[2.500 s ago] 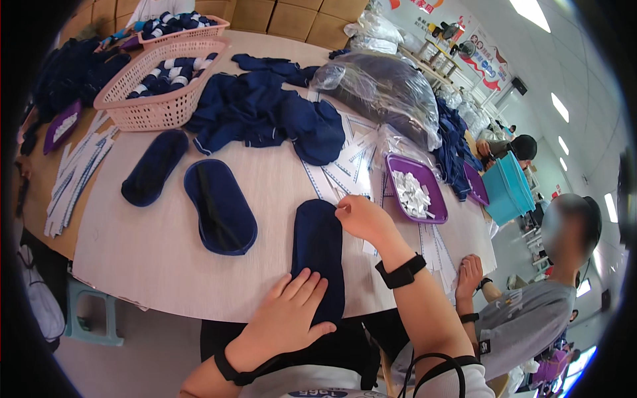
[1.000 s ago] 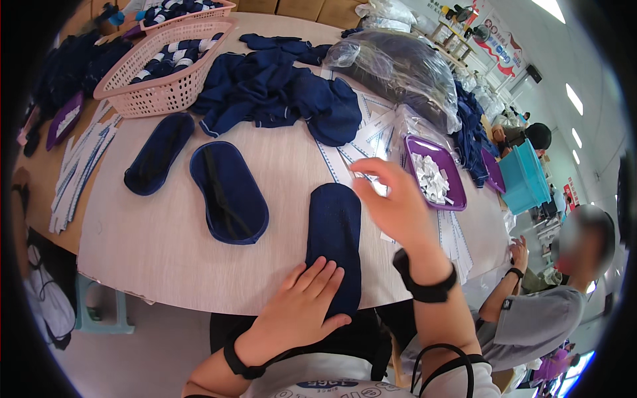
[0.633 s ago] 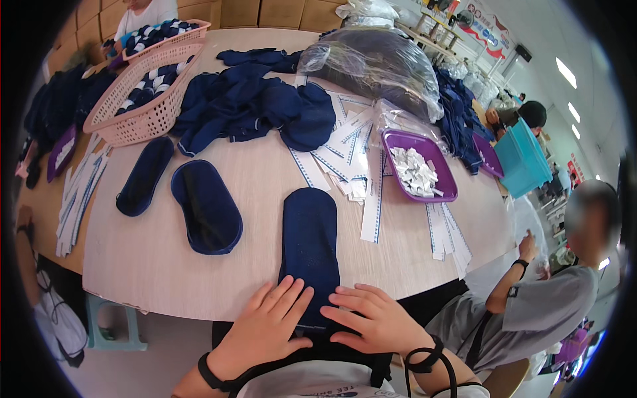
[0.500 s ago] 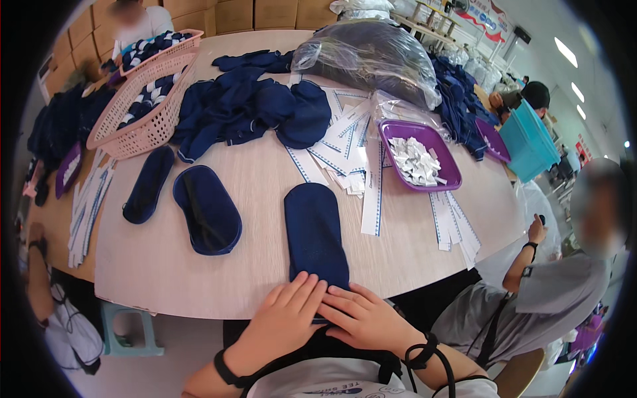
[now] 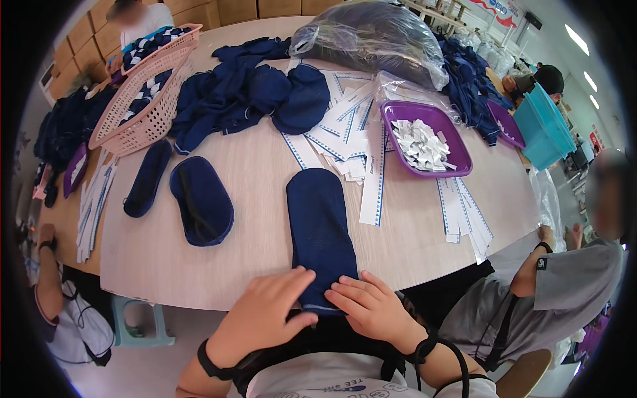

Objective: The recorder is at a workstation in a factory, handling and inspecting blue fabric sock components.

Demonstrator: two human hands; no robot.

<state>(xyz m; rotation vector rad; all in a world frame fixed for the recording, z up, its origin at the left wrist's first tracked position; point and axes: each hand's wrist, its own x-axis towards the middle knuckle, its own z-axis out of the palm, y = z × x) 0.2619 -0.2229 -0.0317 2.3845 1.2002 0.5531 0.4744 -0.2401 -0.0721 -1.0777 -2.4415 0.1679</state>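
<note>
Both hands have dropped flat, open, onto the navy sock's (image 5: 320,232) near end, left hand (image 5: 265,317) beside right hand (image 5: 368,306).

Bright, even overhead light (ceiling strips far right of hands); soft shadows; sharp centre; fisheye bending, dark vignette at rim.

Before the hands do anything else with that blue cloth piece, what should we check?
1. Left hand flat on the blue cloth piece: ok.
2. Right hand on its near end too: ok.
3. Piece lying flat and smooth on the table: ok.
4. Near end hangs past the table edge: cannot tell.
5. Paper strips off the piece: ok.
6. Purple tray out of the way: ok.
</note>
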